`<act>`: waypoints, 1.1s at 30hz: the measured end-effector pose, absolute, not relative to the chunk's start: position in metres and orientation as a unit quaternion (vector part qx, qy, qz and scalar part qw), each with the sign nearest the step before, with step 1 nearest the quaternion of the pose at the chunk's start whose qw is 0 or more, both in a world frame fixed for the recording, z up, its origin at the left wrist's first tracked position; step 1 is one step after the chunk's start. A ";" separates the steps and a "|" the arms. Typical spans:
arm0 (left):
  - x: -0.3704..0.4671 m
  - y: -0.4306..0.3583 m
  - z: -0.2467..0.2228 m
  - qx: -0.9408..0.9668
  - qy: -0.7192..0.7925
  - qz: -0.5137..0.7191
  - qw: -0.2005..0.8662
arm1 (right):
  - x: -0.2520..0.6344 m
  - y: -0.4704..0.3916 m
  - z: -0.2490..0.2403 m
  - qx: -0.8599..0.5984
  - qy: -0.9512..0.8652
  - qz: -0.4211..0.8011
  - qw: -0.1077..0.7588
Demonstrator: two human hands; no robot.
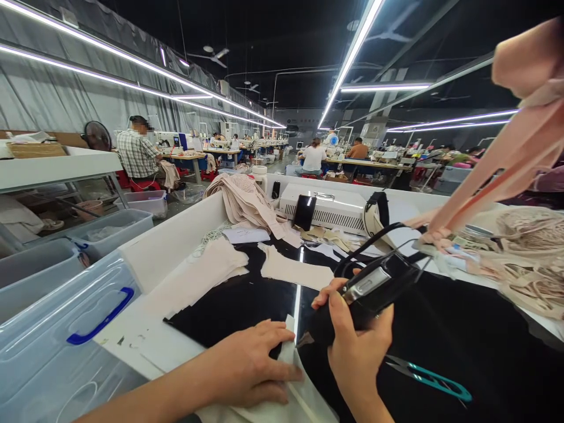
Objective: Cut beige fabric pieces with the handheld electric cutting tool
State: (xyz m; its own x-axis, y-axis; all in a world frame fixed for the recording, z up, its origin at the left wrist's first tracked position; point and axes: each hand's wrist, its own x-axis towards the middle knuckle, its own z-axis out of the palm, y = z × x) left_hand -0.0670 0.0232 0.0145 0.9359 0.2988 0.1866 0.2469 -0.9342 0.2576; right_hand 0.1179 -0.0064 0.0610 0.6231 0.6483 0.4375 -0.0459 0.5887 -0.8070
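Observation:
My right hand (359, 346) is wrapped around a black corded hand tool (374, 288) with a silver plate on its side; its exact kind does not show. A black cable loops from the tool's upper end, where knotted peach fabric strips (467, 188) hang down. My left hand (247, 367) lies with outstretched, slightly blurred fingers on a pale cloth piece (304, 390) at the front of the black work surface (220, 311). To the right of my right hand lie teal thread snips (434, 379). A cream cut fabric piece (297, 267) lies flat beyond my hands.
Stacked cream pieces (202, 270) and a draped fabric pile (247, 200) lie left. A phone (305, 211) leans on a white vented box (330, 202). Beige straps (529, 258) heap at right. A clear bin (79, 329) stands left. People sit at sewing machines behind.

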 end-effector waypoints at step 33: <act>-0.025 0.006 0.010 0.945 0.196 0.193 0.178 | 0.232 -0.038 0.053 -0.609 -0.534 0.088 0.580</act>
